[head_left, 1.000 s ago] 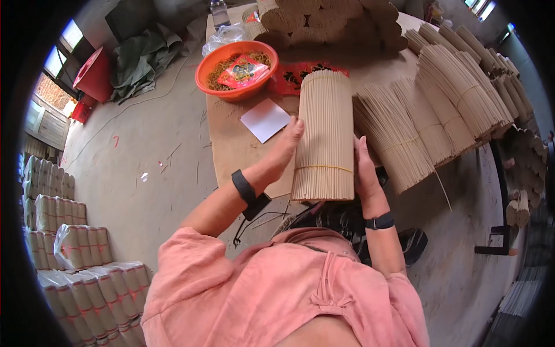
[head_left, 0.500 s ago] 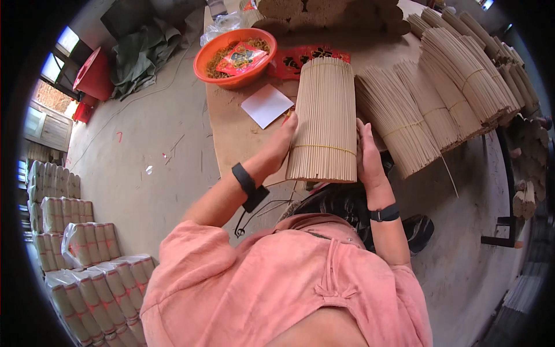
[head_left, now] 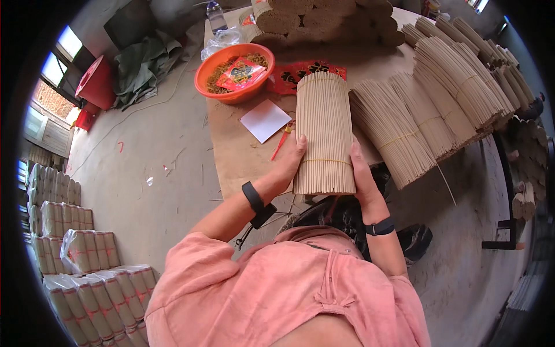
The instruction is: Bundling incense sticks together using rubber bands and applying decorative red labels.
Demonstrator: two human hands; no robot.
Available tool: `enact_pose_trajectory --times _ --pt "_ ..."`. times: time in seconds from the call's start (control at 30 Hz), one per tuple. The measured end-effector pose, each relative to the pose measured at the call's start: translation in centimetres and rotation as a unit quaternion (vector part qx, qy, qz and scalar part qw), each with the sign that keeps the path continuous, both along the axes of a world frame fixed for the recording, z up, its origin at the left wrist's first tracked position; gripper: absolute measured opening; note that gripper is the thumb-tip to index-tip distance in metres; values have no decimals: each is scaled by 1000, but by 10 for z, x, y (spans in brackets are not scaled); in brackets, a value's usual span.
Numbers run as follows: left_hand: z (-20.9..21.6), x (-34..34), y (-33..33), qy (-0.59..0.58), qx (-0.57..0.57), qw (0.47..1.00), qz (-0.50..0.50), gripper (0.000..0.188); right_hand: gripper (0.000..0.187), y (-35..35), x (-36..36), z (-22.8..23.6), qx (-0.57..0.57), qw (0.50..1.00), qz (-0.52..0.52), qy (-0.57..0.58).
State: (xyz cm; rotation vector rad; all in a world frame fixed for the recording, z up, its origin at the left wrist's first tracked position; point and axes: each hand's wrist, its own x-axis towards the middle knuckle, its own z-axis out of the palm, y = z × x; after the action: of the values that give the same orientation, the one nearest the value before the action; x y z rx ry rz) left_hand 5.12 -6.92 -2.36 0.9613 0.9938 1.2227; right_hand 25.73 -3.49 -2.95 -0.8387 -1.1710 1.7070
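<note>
A thick bundle of tan incense sticks (head_left: 324,133) lies lengthwise in front of me, bound by a thin yellow band near each end. My left hand (head_left: 293,159) grips its left side near the lower end, and my right hand (head_left: 362,170) presses on the right side, so the bundle sits between both palms. Its lower end reaches the table's near edge. Left of it, by my left fingers, lie a white square of paper (head_left: 266,121) and a slim red object (head_left: 282,143) whose kind I cannot make out. Red printed packets (head_left: 283,81) lie beyond the bundle's far end.
An orange bowl (head_left: 203,81) of yellow rubber bands, with a red packet on top, stands at the table's far left. More stick bundles (head_left: 399,133) fan out on the right, and others are stacked at the back (head_left: 329,23). Wrapped bundles (head_left: 98,301) stand on the floor at left.
The whole view has shifted slightly, so table things appear lower. Both hands keep hold of the bundle, the left now a little nearer its lower end. More of the slim red object shows.
</note>
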Motion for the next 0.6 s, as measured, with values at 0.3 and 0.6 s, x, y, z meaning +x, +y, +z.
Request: enact_pose_trajectory --times 0.3,0.6 --pt "7 -14 4 40 -16 999 -7 68 70 8 4 3 -52 998 -19 43" --pt "5 -13 15 -12 -13 1000 -7 68 71 12 2 19 -71 991 73 87"
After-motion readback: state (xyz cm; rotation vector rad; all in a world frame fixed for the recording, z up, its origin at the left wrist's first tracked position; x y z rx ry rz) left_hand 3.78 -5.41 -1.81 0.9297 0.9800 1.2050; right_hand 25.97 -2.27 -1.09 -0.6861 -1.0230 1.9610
